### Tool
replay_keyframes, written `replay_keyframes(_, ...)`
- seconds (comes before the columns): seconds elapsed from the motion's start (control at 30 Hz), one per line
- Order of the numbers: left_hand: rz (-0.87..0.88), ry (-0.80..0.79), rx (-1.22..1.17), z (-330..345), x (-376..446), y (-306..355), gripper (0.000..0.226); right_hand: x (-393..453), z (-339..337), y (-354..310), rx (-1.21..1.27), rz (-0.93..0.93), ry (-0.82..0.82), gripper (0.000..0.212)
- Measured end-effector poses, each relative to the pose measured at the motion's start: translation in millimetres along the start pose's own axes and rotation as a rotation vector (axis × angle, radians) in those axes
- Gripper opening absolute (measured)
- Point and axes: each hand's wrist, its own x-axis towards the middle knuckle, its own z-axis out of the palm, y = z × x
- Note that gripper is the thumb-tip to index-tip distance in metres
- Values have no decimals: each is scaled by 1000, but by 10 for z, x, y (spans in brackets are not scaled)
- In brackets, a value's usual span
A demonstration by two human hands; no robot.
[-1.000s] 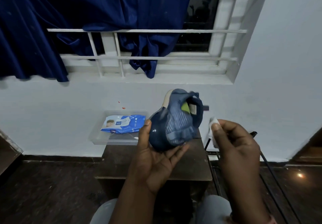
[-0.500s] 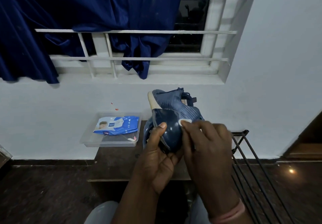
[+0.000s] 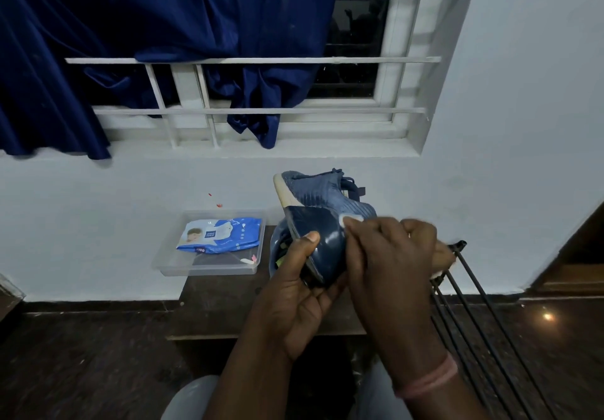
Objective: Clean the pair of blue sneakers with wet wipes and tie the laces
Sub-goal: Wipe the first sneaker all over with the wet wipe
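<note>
**Sneaker held up, wipe on its side**

Sneaker point(image 3: 313, 220) sits in my left hand point(image 3: 294, 295), raised over the table point(image 3: 215, 302) with the toe pointing away. My left fingers curl under the heel and the thumb presses on its glossy dark panel. My right hand point(image 3: 389, 256) pinches a wipe point(image 3: 350, 219) at the fingertips and holds it against the sneaker's side. A second sneaker point(image 3: 277, 249) lies just behind on the table, mostly hidden. Left of it, a pack point(image 3: 220, 235) rests in a clear tray point(image 3: 209, 267).
</note>
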Motion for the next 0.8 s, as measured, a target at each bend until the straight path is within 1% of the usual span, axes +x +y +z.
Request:
replay_keyframes(0.13,7,22,51,-15,9,11,49,158,17,-89,-45,33,-11,18)
replay_keyframes(0.2,4,57,51,-83,49,2,53,10,3,-128,-77,48,-48,16)
replay_keyframes(0.27,7,82,45,-148,76,11,59,-200,-1,-143,-27,92,-84,13)
replay_keyframes(0.33,-2,65,65,-170,91,15,55,-276,1,-121,-5,118,-88,13)
replay_keyframes(0.4,-14,30,86,-136,87,10,47,-143,3,-103,-33,106,-54,12)
replay_keyframes(0.47,-36,25,104,-85,82,-18,47,26,-31,-108,-85,109,-31,14)
replay_keyframes(0.53,-52,42,126,-79,93,-52,49,71,-79,-124,-123,130,-43,13)
replay_keyframes(0.67,-107,69,108,-169,151,-173,50,-323,-92,-41,-101,177,-94,7)
replay_keyframes(0.8,-177,43,143,-273,281,-341,51,-427,71,218,-85,179,-34,7)
